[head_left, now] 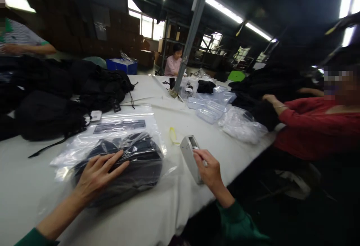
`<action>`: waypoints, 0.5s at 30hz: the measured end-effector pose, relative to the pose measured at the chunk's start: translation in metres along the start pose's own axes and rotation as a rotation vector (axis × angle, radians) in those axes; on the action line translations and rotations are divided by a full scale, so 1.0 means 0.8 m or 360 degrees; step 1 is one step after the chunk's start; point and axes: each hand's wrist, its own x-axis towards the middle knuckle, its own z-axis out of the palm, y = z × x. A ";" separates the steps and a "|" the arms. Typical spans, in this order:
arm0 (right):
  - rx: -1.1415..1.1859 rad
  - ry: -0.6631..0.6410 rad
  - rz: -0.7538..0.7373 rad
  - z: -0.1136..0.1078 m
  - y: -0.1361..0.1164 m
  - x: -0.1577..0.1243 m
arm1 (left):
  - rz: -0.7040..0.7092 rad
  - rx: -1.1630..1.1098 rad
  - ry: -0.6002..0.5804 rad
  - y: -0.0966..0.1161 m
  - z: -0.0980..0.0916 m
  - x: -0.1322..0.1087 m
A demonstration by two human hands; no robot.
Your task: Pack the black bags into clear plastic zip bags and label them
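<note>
My left hand (99, 171) lies flat with its fingers spread on a clear plastic bag (140, 163) that has a folded dark item inside, seemingly fabric. To the right, my right hand (208, 169) is closed at a grey tape dispenser (189, 159), thumb and fingers bent against its upper side. What sits right under those fingertips is partly hidden. Just beyond the dispenser a yellow strip (173, 136) rests on the table. Flat clear bags (112, 122) with a dark striped print are stacked behind the filled bag.
Black drawstring fabric goods (56, 99) heap up on the left. Clear plastic trays (210, 105) and crumpled plastic (244, 126) lie at right, near a metal post (191, 36). A person in red (315, 122) handles black fabric. Others are at left and at the back.
</note>
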 end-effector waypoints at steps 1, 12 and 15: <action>-0.0025 0.0111 0.0227 -0.021 0.018 0.000 | 0.0006 -0.0002 -0.0002 -0.001 0.002 -0.002; 0.0180 -0.0261 0.0826 -0.054 0.087 -0.018 | 0.0013 0.0009 0.0034 -0.008 0.018 -0.016; 0.0257 -0.0288 0.0868 -0.050 0.081 -0.016 | 0.0018 0.0023 0.0028 -0.007 0.017 -0.017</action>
